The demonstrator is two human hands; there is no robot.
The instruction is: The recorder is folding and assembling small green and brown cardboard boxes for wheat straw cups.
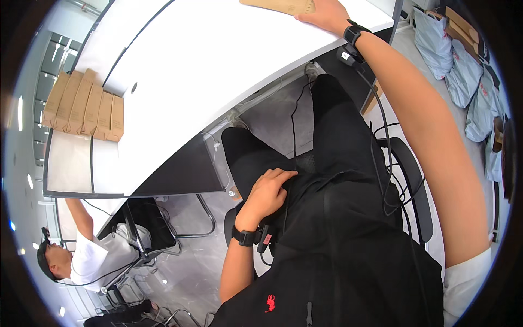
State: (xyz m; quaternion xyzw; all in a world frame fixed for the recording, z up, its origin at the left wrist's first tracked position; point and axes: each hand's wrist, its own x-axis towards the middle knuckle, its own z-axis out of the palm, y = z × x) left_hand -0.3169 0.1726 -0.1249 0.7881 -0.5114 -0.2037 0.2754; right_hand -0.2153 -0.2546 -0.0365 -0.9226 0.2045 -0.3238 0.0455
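White tabletop (207, 60) extends left from the right-hand grip and bends toward the rim of the view. Right hand (328, 15): closed on the right end of a brown carton (280, 5), thumb at the near side; the outer fingers run out of view. The carton lies at the grip, over the tabletop, its far part cut off by the upper border. Its contents cannot be told.

Well to the left of the grip, a row of cartons (84, 106) of the same brown stands side by side; their contents are likewise hidden. To the right of the grip, beyond the table end, grey plastic bags (433, 43) lie in a line; what they hold cannot be told.

Edges: the near table edge passes just below the grip and curves down to the left. The right table corner is near the wrist. A broad span of white surface separates the grip from the row.

Left hand (267, 192): well below the grip, resting on the lap, fingers loosely extended and holding nothing visible.
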